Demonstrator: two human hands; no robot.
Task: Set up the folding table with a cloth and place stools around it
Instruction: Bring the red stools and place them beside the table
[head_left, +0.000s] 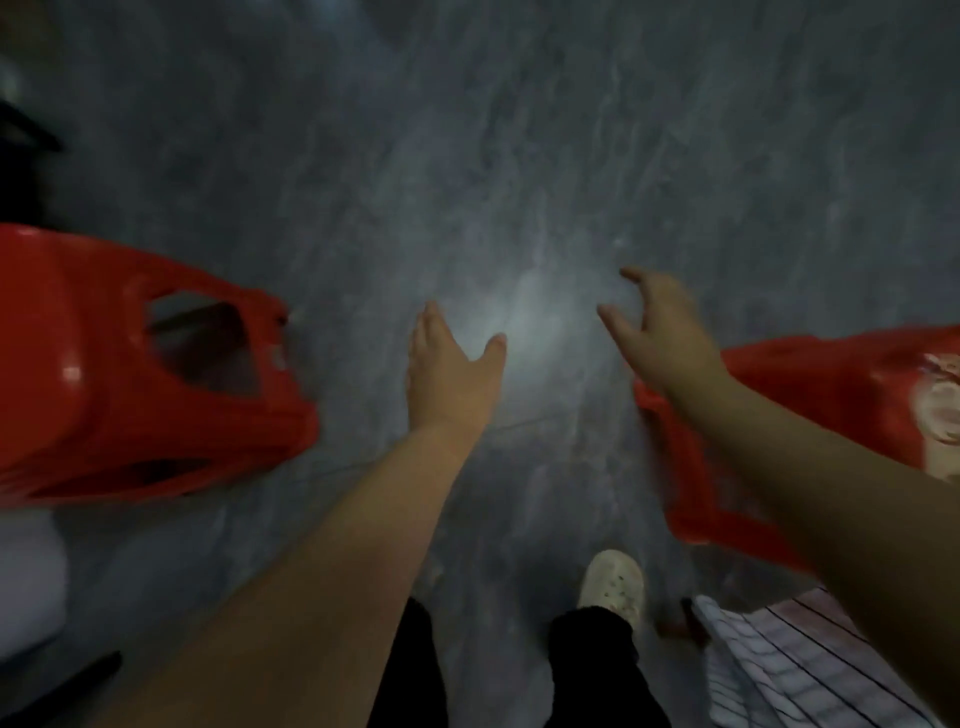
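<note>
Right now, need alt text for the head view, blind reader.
Both bare hands, left hand and right hand, reach out open and empty over a grey floor. A red stool stands at left, another red stool at right, partly behind the right arm.

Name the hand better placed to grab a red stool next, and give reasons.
Probably the right hand: its forearm already crosses over the right red stool, fingers spread and empty. The left hand, also empty, has bare floor between it and the left red stool.
</note>
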